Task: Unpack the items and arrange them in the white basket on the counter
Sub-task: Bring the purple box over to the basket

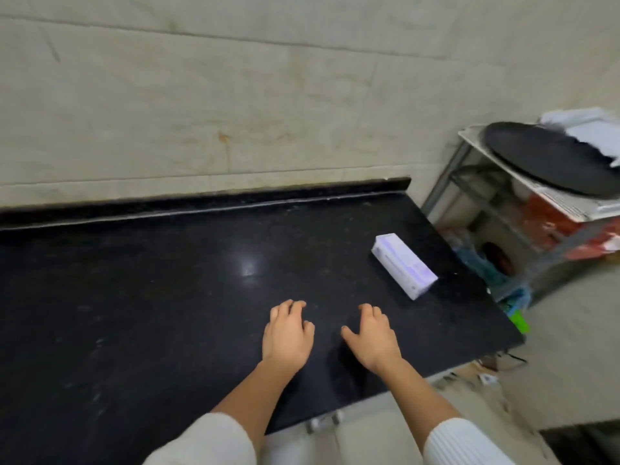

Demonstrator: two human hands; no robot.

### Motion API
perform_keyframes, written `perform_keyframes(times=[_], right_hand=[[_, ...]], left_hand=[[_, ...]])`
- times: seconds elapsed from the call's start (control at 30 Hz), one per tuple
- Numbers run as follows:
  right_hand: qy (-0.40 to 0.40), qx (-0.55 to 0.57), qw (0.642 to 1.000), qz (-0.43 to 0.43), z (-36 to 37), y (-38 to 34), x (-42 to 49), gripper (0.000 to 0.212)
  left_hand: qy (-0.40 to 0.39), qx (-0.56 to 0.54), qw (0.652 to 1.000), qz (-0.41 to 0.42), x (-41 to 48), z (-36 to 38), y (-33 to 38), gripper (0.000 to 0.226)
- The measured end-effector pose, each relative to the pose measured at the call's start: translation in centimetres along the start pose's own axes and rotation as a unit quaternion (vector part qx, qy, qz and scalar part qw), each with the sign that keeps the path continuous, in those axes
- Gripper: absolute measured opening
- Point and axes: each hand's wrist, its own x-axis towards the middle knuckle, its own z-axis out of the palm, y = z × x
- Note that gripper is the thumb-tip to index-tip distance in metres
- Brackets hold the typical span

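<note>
Both left hand [288,333] and right hand [372,337] empty, fingers [296,306] loosely curled, over counter [134,297], white box [404,265] lettering blurred

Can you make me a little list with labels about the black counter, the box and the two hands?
counter: black and shiny, against a pale wall
box: white with purple marks, lying flat near the counter's right end
left hand: over the counter, fingers loosely curled, holds nothing
right hand: beside the left hand, holds nothing, apart from the box
white basket: not in view
beside the counter: metal rack with a round black pan on top
</note>
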Motion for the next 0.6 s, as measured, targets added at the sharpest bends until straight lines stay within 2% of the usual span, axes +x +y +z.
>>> perform_keyframes(times=[0.17,0.33,0.5,0.6], right_hand=[[0.050,-0.021,0.998,0.012,-4.4,6.5,6.1,0.055],[0.122,-0.068,0.990,-0.018,-7.4,9.1,12.9,0.054],[0.056,-0.073,0.996,0.003,-7.9,9.9,18.3,0.078],[0.017,-0.067,0.998,0.005,-7.6,10.1,20.0,0.077]], left_hand=[[-0.022,0.024,0.999,0.009,5.5,5.1,5.2,0.049],[-0.030,0.071,0.997,-0.015,10.8,9.1,6.8,0.056],[-0.030,0.147,0.988,-0.028,13.0,12.1,6.2,0.063],[-0.014,0.165,0.986,-0.031,12.6,13.1,5.8,0.063]])
